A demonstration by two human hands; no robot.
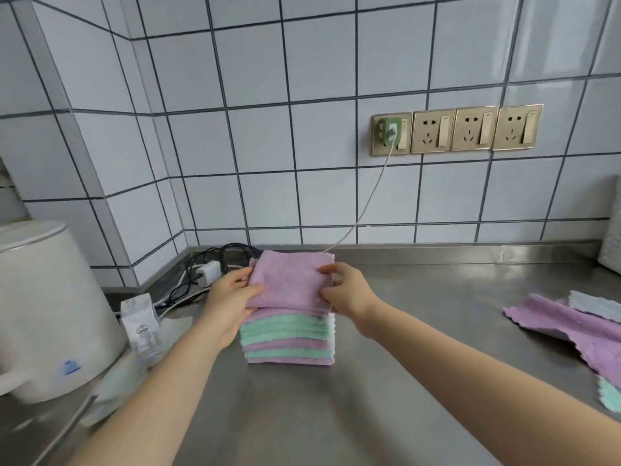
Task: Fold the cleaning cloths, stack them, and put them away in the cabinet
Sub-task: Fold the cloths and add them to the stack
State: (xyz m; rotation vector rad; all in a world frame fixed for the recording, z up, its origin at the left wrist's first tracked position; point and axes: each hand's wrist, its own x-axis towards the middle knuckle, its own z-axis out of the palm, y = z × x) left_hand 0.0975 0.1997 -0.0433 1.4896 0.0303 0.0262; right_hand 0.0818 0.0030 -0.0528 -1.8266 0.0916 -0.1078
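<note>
A stack of folded cleaning cloths (288, 341), purple and mint green in layers, stands on the steel counter (386, 381) near the back wall. A folded purple cloth (289, 280) lies on top. My left hand (228, 297) grips the left side of the top cloth and upper stack, thumb on top. My right hand (346, 290) pinches the top cloth's right edge. Unfolded cloths (571, 327), purple, grey and mint, lie spread at the counter's right edge.
A white round appliance (50, 311) stands at the left with a small white packet (141, 324) beside it. Black and white cables and a charger (208, 270) lie in the back corner. A white cord runs up to wall sockets (457, 129).
</note>
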